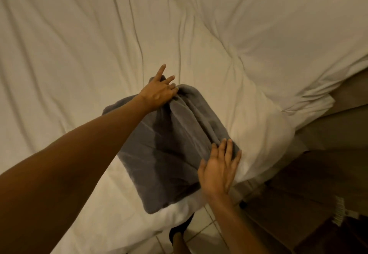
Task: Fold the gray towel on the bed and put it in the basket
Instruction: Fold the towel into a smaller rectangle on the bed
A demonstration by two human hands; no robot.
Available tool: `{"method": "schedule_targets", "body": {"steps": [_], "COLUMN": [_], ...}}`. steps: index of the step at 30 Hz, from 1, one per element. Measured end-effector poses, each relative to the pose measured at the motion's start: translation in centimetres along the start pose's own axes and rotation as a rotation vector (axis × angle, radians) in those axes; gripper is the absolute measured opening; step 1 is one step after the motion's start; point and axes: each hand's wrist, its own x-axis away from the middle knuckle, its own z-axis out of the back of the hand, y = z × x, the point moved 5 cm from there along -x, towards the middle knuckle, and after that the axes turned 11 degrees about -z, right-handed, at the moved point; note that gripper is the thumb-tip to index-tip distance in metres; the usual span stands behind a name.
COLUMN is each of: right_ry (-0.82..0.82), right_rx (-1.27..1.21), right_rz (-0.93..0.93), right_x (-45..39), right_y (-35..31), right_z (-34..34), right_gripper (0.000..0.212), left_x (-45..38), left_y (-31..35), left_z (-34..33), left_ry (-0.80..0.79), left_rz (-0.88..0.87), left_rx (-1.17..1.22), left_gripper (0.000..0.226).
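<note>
The gray towel (169, 146) lies partly folded on the near corner of the white bed (69, 54), with raised creases running along its right side. My left hand (158, 90) pinches the towel's far corner, two fingers sticking out. My right hand (219, 166) grips the near right corner, fingers laid over the fabric at the bed's edge. No basket is in view.
A rumpled white duvet (278, 35) covers the right part of the bed. Tiled floor (209, 232) shows below the bed corner, with dark wooden furniture (318, 204) at the lower right. My foot (179, 232) is on the tiles.
</note>
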Motion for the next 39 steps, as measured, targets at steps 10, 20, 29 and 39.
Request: {"method": "schedule_targets", "body": {"steps": [10,20,29,39], "right_ry": [-0.015,-0.024,0.037,-0.026], "right_rx": [-0.131,-0.178,-0.245,-0.228], "right_rz": [-0.175,-0.153,-0.206,-0.393], "right_x": [-5.0,-5.4,-8.7,-11.9], "right_y": [4.1,4.1,5.9,7.1], "right_z": [-0.8,-2.8,-3.0,-2.8], "right_gripper": [0.055,0.056,0.020,0.026], "left_x": [-6.7,-5.5,-8.3,-10.1], "left_y": [0.8,0.6,-0.4,-4.3], "left_z": [1.2,-3.6,-0.3,1.3], "left_ry": [0.117,0.051,0.314,0.431], "left_rz": [0.020,0.229,0.348,0.737], "left_rx": [-0.019,0.247,0.429,0.675], "left_gripper": [0.069,0.060,0.033,0.035]}}
